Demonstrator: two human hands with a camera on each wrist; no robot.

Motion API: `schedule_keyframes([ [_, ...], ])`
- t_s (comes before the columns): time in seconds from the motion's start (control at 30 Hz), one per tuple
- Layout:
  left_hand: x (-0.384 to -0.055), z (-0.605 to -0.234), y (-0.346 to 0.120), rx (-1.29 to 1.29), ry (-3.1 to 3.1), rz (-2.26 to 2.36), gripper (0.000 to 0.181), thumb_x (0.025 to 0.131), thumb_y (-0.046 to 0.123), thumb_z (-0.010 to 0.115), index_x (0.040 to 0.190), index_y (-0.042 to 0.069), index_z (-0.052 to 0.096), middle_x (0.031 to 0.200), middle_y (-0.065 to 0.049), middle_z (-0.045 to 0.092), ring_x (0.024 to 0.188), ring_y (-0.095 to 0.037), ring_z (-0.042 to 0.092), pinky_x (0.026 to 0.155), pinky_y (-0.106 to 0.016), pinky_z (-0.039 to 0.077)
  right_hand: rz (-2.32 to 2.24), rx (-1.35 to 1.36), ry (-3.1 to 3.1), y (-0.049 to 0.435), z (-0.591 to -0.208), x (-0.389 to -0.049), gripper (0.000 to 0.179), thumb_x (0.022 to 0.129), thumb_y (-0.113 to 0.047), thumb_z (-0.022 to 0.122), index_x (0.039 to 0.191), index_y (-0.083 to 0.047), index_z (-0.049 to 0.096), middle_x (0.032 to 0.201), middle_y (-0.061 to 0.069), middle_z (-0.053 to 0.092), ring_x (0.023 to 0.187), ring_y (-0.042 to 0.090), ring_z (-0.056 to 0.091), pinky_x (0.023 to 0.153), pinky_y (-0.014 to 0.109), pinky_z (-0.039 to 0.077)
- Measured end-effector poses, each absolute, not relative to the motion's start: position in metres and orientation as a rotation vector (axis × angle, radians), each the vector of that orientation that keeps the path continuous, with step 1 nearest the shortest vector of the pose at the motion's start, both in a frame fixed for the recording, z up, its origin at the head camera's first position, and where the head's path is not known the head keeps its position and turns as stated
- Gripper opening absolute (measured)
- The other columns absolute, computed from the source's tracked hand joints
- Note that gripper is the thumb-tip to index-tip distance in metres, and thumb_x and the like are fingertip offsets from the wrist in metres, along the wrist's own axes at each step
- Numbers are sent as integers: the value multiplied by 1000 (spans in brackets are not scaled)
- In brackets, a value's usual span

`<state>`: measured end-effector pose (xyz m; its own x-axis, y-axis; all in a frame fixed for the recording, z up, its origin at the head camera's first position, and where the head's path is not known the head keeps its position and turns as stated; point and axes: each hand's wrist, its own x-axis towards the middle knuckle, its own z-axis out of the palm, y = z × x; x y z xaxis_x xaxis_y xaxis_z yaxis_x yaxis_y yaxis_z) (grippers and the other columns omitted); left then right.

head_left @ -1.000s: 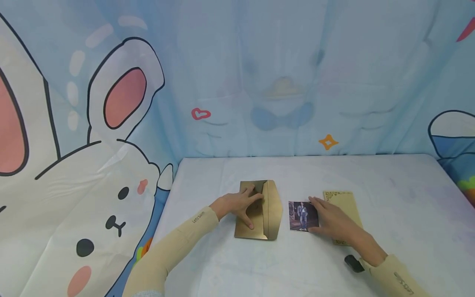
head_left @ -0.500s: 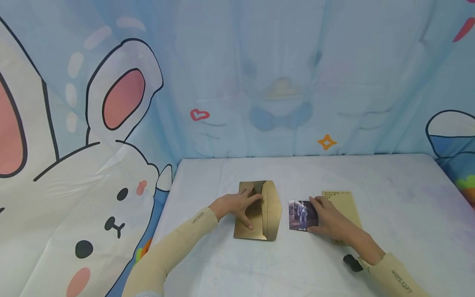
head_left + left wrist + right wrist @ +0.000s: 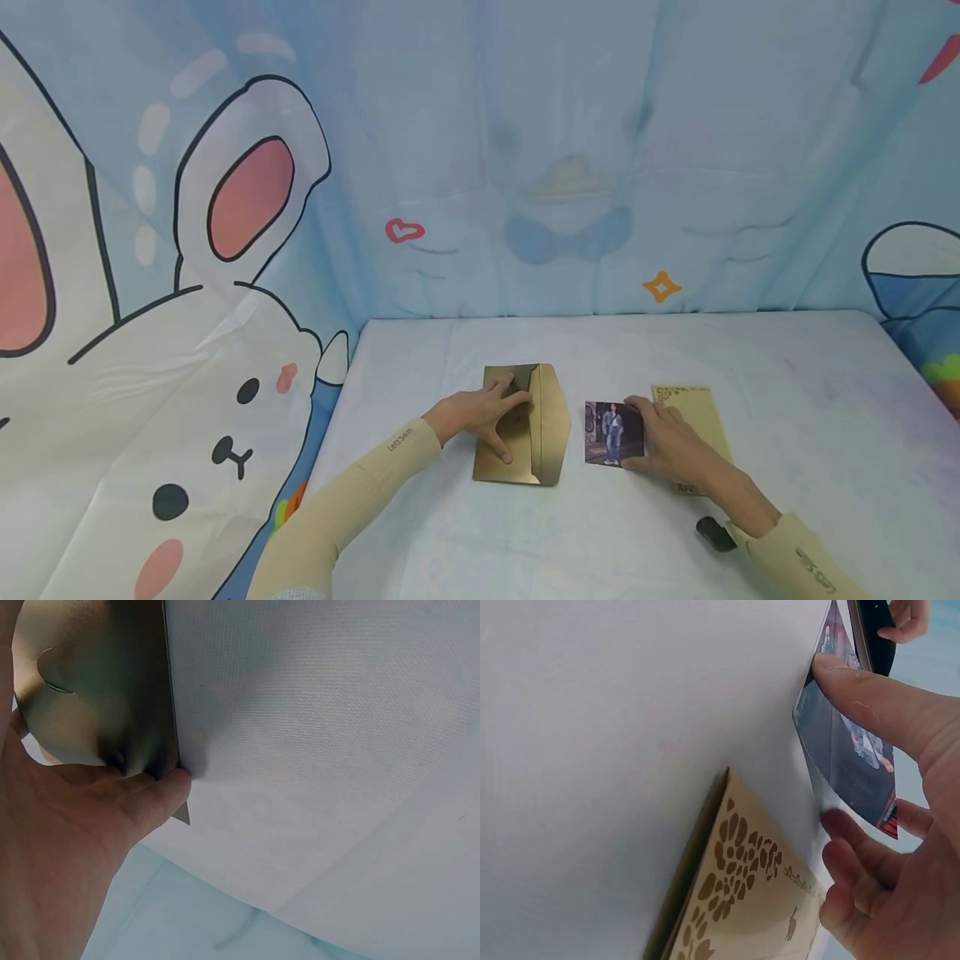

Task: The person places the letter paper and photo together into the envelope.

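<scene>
A gold envelope (image 3: pixel 553 433) lies flap open on the white table, its flap toward the right. My left hand (image 3: pixel 483 414) rests on it with thumb and fingers spread. In the left wrist view the fingertips press the envelope's (image 3: pixel 82 645) surface near its edge, and the paper bulges. My right hand (image 3: pixel 675 442) pinches a small photo (image 3: pixel 606 433) of a standing person by its right side, just right of the envelope. The right wrist view shows the photo (image 3: pixel 847 742) slightly bent between thumb and fingers, tilted above the table.
A pale gold card or folder (image 3: pixel 697 417) with a cut-out pattern lies beneath and beyond my right hand. A small black object (image 3: pixel 715 534) sits beside the right wrist. Behind the white table (image 3: pixel 810 400) hangs a blue cartoon curtain (image 3: pixel 480 150).
My right hand has raised and tilted the photo slightly, and the glare on it has gone. The left hand and the envelope stay in place.
</scene>
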<state>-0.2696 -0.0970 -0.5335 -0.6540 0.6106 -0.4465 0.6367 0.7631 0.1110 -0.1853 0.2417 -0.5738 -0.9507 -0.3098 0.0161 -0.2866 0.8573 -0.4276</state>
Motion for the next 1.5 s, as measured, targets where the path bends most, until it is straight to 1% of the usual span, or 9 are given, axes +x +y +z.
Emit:
schedule_keyframes([
  [0.27, -270, -535, -96, 942, 2493, -85, 116, 71, 74, 75, 160, 36, 12, 170, -15, 4, 155, -34, 21, 98, -50, 52, -752, -466, 2900, 241, -574, -184, 99, 78, -29, 88, 150, -3, 25, 134, 34, 55, 123, 51, 56, 98, 62, 46],
  [0.53, -270, -536, -97, 941, 2496, -81, 115, 70, 74, 75, 160, 36, 13, 170, -15, 4, 155, -34, 21, 98, -50, 52, -808, -475, 2876, 241, -569, -182, 88, 85, -14, 80, 151, -1, 24, 145, 34, 47, 129, 51, 52, 102, 61, 44],
  [0.6, -271, -536, -97, 940, 2494, -83, 115, 70, 74, 75, 160, 36, 13, 170, -15, 4, 155, -34, 21, 98, -49, 52, -833, -489, 2861, 243, -568, -182, 84, 87, -10, 78, 151, -1, 25, 139, 32, 52, 121, 48, 59, 96, 57, 50],
  [0.7, -270, -536, -97, 932, 2493, -83, 115, 70, 74, 75, 160, 37, 13, 170, -15, 4, 155, -35, 21, 97, -50, 52, -868, -518, 2831, 247, -566, -183, 79, 88, -5, 73, 151, -1, 26, 110, 23, 66, 92, 31, 68, 76, 41, 56],
  [0.77, -270, -536, -97, 930, 2491, -84, 115, 70, 75, 74, 160, 37, 13, 170, -15, 4, 154, -35, 21, 95, -50, 53, -895, -541, 2811, 251, -564, -185, 76, 90, -3, 71, 151, 0, 26, 97, 12, 65, 80, 17, 62, 66, 30, 51],
  [0.83, -270, -537, -97, 927, 2495, -86, 115, 70, 75, 74, 160, 37, 13, 170, -15, 4, 154, -35, 22, 93, -49, 54, -939, -557, 2779, 254, -562, -186, 73, 91, -1, 68, 151, 0, 26, 92, 8, 62, 75, 11, 56, 62, 26, 47],
  [1.07, -271, -537, -96, 928, 2492, -82, 116, 69, 75, 75, 160, 37, 13, 170, -15, 4, 154, -35, 22, 92, -49, 54, -1067, -585, 2676, 265, -565, -190, 67, 93, 2, 64, 150, -1, 28, 96, 7, 58, 75, 4, 53, 63, 24, 47],
  [1.37, -271, -537, -96, 919, 2487, -85, 115, 70, 75, 74, 159, 39, 13, 170, -15, 2, 154, -37, 22, 92, -51, 54, -1212, -497, 2466, 272, -568, -194, 65, 99, -8, 60, 153, -4, 24, 99, 8, 63, 83, 10, 60, 71, 24, 48],
  [1.5, -270, -536, -95, 913, 2486, -91, 115, 69, 75, 75, 159, 39, 12, 170, -15, 2, 154, -37, 22, 90, -50, 55, -1272, -493, 2434, 274, -568, -198, 65, 100, -10, 60, 153, -2, 23, 96, 9, 60, 78, 9, 56, 68, 24, 46],
])
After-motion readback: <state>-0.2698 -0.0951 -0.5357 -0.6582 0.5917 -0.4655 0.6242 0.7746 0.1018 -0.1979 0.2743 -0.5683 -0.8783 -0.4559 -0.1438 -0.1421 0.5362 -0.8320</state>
